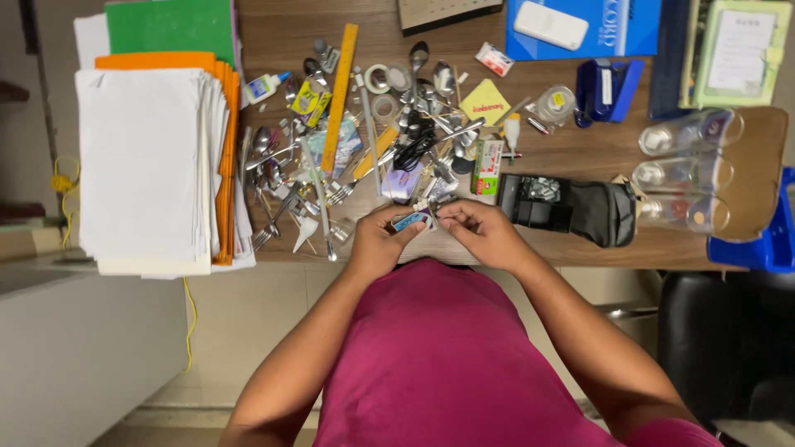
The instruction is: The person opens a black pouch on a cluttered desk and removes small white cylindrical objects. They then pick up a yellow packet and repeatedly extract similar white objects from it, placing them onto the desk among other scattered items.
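Observation:
My left hand (pixel 379 242) and my right hand (pixel 482 233) meet at the near edge of the wooden desk (pixel 580 157). Between their fingertips sits a small blue and white object (pixel 411 220), gripped by the left hand; the right hand's fingers pinch at it from the right side. What exactly the small object is I cannot tell. Just beyond the hands lies a heap of spoons, forks and stationery (pixel 389 141), with an orange ruler (pixel 340 95) across it.
A stack of white and orange paper (pixel 153 165) covers the desk's left. A black pouch (pixel 580 211) lies right of my hands, beside clear bottles on their sides (pixel 683 170). A blue stapler (pixel 604 89), blue folder (pixel 617 29) and black chair (pixel 729 348) are at right.

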